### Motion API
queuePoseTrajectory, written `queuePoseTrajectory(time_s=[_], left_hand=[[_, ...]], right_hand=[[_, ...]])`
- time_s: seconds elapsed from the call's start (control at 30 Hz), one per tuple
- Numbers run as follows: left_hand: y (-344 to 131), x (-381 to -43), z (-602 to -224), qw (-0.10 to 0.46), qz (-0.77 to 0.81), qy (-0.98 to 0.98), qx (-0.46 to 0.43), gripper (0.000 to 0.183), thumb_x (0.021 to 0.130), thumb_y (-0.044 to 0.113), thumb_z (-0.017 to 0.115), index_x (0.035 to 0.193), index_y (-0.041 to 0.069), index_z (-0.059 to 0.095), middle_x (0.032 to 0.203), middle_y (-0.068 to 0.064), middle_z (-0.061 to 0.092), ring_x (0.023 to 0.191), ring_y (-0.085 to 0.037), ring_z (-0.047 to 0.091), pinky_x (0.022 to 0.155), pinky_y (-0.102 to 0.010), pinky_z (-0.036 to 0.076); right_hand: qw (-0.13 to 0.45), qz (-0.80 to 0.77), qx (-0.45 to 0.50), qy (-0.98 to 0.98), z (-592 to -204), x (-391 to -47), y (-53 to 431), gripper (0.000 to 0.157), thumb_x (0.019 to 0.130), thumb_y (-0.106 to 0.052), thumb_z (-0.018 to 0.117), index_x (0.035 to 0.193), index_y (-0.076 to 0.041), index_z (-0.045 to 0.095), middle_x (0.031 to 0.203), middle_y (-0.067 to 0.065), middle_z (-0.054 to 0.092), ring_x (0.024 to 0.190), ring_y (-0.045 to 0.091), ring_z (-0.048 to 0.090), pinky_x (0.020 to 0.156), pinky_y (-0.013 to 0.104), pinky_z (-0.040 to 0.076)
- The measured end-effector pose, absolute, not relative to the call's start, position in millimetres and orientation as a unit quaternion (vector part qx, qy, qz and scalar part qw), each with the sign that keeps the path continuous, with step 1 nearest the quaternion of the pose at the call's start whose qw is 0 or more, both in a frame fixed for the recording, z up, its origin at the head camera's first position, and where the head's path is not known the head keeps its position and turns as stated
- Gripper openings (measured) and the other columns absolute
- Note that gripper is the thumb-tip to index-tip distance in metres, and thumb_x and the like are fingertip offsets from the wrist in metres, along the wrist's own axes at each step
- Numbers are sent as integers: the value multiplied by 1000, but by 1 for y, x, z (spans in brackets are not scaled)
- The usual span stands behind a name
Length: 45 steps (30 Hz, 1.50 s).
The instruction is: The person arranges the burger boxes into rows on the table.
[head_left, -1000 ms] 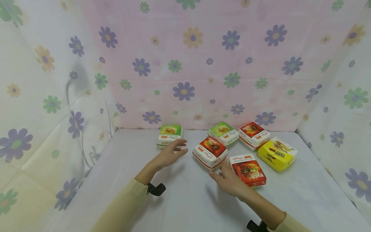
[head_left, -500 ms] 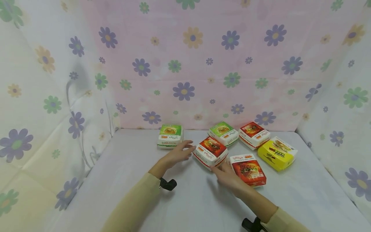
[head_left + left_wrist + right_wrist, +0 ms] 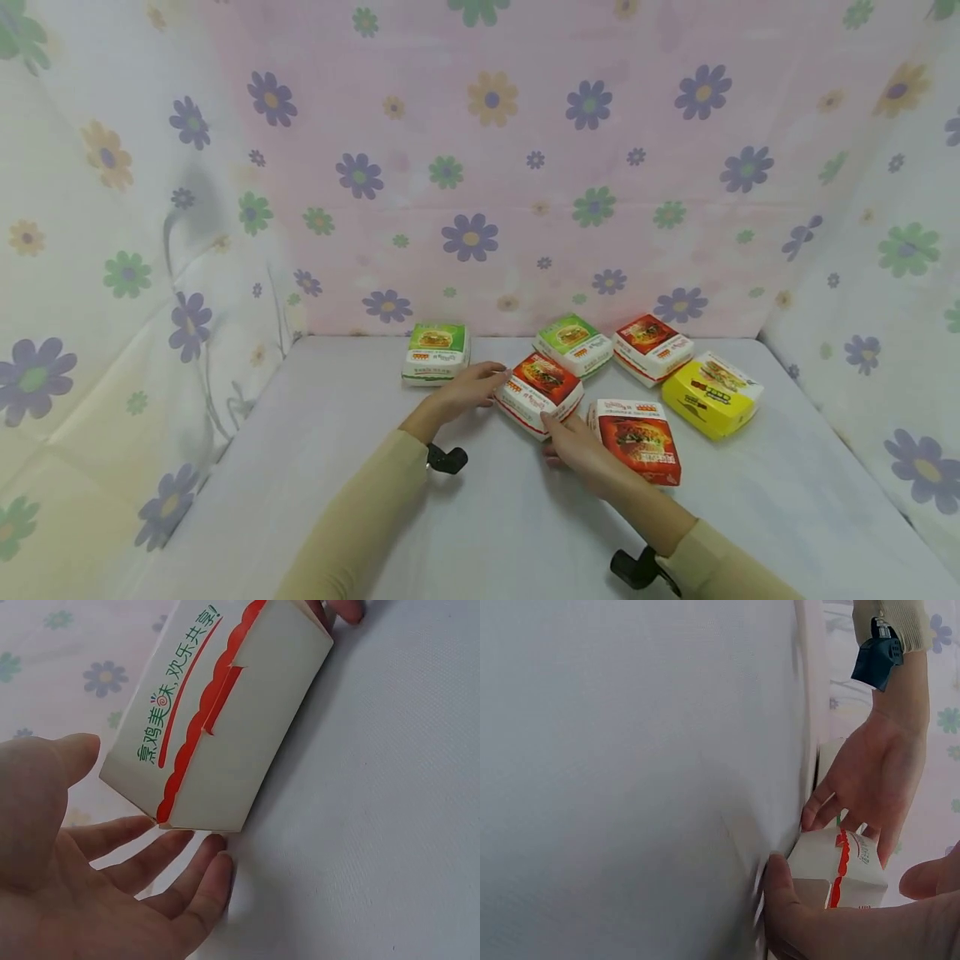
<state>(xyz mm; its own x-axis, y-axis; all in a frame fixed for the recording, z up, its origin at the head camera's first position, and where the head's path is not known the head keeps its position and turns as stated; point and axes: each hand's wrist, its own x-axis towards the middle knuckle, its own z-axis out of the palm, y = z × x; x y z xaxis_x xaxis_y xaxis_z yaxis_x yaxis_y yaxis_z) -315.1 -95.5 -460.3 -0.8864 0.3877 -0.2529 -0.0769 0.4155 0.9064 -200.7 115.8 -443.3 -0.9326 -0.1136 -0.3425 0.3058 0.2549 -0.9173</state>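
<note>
In the head view a red-and-white burger box [image 3: 543, 379] sits on the white table between both hands. My left hand [image 3: 467, 389] is at its left side. The left wrist view shows the left fingertips [image 3: 214, 844] touching the end of the burger box [image 3: 232, 712], with the thumb apart from it. My right hand [image 3: 585, 450] is at the near right corner, its fingers against the box. In the right wrist view the right hand [image 3: 840, 922] has one digit low by the table and another higher up; part of the contact is hidden behind it.
A second red burger box [image 3: 641, 442] lies right beside my right hand. Behind stand a green box [image 3: 573, 343], another red box [image 3: 652, 346] and a yellow box [image 3: 712, 396]. One more green box [image 3: 437, 354] is at the back left. A floral curtain [image 3: 465, 167] closes the back.
My left hand has moved right, from beside the left green box to the side of the middle red burger box. My right hand has come in slightly against its near corner.
</note>
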Motion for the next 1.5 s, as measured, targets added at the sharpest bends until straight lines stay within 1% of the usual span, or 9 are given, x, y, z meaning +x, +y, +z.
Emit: queuePoseTrajectory(time_s=[0.2, 0.5, 0.6, 0.8, 0.9, 1.03, 1.23, 1.37, 1.5], left_hand=[[-93, -316, -466, 214, 520, 821, 101, 58, 104, 50, 54, 146, 10, 55, 147, -11, 55, 131, -26, 53, 105, -44, 48], [-93, -312, -462, 210, 530, 816, 92, 54, 104, 47, 57, 144, 11, 57, 146, -12, 55, 128, -26, 53, 104, -45, 47], [-95, -310, -461, 212, 534, 814, 83, 54, 103, 46, 58, 144, 11, 57, 148, -14, 53, 128, -27, 53, 102, -44, 49], [-95, -306, -459, 209, 547, 807, 68, 54, 103, 40, 61, 143, 5, 55, 146, -19, 53, 126, -30, 57, 94, -39, 56], [-96, -304, -459, 196, 542, 815, 58, 54, 102, 40, 62, 143, 4, 55, 144, -20, 54, 123, -30, 58, 89, -37, 58], [-95, -299, -463, 157, 521, 837, 62, 53, 102, 39, 63, 139, 2, 57, 137, -20, 57, 116, -29, 60, 84, -36, 59], [-91, -287, -464, 94, 480, 870, 67, 51, 100, 42, 65, 128, 0, 63, 121, -17, 66, 105, -27, 63, 84, -38, 56], [-90, -278, -463, 72, 461, 882, 70, 51, 99, 42, 66, 122, -4, 64, 112, -15, 67, 100, -25, 63, 82, -40, 55], [-87, -271, -463, 69, 456, 884, 75, 50, 98, 40, 67, 117, -6, 63, 103, -13, 68, 88, -21, 64, 74, -34, 54]], right_hand=[[181, -603, 68, 774, -445, -203, 114, 61, 110, -36, 41, 155, 4, 30, 127, 21, 52, 107, 31, 59, 89, 42, 55], [168, -606, 47, 776, -445, -204, 111, 52, 111, -26, 39, 153, 6, 32, 115, 19, 51, 100, 29, 57, 86, 42, 56], [157, -606, 41, 779, -445, -204, 111, 48, 111, -23, 38, 150, 6, 35, 108, 17, 51, 94, 26, 55, 82, 39, 55], [107, -556, 27, 824, -449, -206, 112, 37, 110, -22, 40, 133, 7, 48, 91, 15, 54, 81, 23, 53, 73, 34, 49], [78, -509, 11, 857, -451, -210, 112, 42, 110, -23, 41, 134, 10, 49, 105, 21, 63, 95, 26, 57, 82, 39, 48], [41, -475, -11, 879, -452, -217, 113, 43, 109, -21, 40, 130, 15, 52, 123, 29, 63, 104, 30, 55, 93, 49, 46], [5, -481, -13, 877, -457, -224, 116, 39, 108, -16, 38, 122, 15, 56, 118, 30, 64, 109, 34, 57, 98, 55, 45], [-1, -498, -5, 867, -462, -227, 116, 40, 108, -16, 36, 125, 14, 56, 120, 28, 63, 116, 38, 56, 103, 56, 43], [-1, -517, 9, 856, -465, -227, 116, 45, 109, -16, 34, 136, 15, 51, 131, 30, 60, 130, 43, 51, 113, 57, 36]])
